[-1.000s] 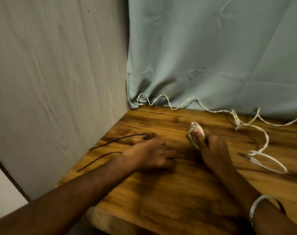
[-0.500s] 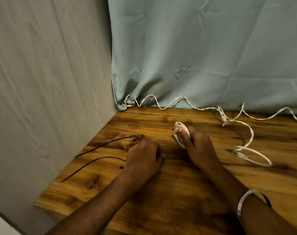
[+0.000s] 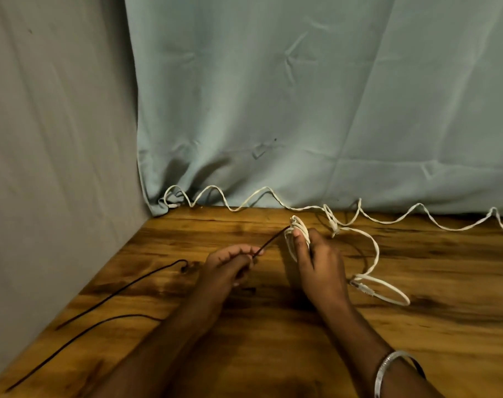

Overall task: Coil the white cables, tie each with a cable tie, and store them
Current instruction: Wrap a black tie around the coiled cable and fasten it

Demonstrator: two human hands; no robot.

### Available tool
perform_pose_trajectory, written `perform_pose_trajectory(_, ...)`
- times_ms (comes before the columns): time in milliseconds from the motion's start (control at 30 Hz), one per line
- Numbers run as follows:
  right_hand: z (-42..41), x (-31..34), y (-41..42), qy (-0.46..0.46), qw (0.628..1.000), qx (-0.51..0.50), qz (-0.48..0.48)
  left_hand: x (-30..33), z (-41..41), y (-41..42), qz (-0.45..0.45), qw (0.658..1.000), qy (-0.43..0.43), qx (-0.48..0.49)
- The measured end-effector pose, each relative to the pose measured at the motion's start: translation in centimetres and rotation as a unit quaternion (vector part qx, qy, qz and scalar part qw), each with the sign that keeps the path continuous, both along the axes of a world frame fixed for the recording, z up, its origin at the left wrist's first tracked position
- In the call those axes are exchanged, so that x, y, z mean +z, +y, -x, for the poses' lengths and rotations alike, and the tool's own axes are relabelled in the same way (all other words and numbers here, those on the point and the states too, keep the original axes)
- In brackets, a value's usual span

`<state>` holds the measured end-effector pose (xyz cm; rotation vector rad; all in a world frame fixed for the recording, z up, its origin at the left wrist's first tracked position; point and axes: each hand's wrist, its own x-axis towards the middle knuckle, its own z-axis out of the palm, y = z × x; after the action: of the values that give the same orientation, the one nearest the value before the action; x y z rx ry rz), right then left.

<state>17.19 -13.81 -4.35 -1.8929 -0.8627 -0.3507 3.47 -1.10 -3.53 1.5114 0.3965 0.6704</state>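
A small coil of white cable (image 3: 296,228) is gripped by my right hand (image 3: 319,265) just above the wooden table (image 3: 416,340), thumb pressing on the loops. My left hand (image 3: 227,267) pinches a thin black cable tie (image 3: 273,239) whose tip points at the coil. A loose white cable (image 3: 372,251) trails from behind my right hand into a loop with a plug (image 3: 365,289) on the right. Another white cable (image 3: 244,201) zigzags along the table's back edge.
Two more black ties lie on the table at the left, one long one (image 3: 115,291) and another (image 3: 80,337) nearer me. A grey wall (image 3: 57,168) stands at the left and a pale blue curtain (image 3: 302,110) hangs behind. A bangle (image 3: 388,369) is on my right wrist.
My left hand has picked a black tie up off the table and brought its tip to the coil. My right hand has lifted the coil slightly. The camera has shifted.
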Motion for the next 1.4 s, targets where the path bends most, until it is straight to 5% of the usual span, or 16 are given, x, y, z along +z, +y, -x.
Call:
perform_pose_trajectory(400, 0.5, -0.2, 0.4, 0.018, 0.999, 0.010, -0.027, 0.4, 1.3, 0.3, -0.028, 0.999, -0.002, 0.030)
perform_pose_trajectory(667, 1.6, -0.4, 1.0, 0.000, 0.998, 0.045, -0.039, 0.9, 1.4, 0.1, 0.008, 0.995, -0.091, 0.048)
perform_pose_trajectory(833, 1.9, -0.4, 1.2, 0.006, 0.997, 0.062, -0.049, 1.0, 1.5, -0.7, -0.014, 0.999, -0.046, 0.004)
perform_pose_trajectory(1400, 1.6, 0.3, 0.7, 0.098, 0.989, 0.059, -0.091, 1.8, 2.3, -0.2, -0.025, 0.989, -0.035, 0.140)
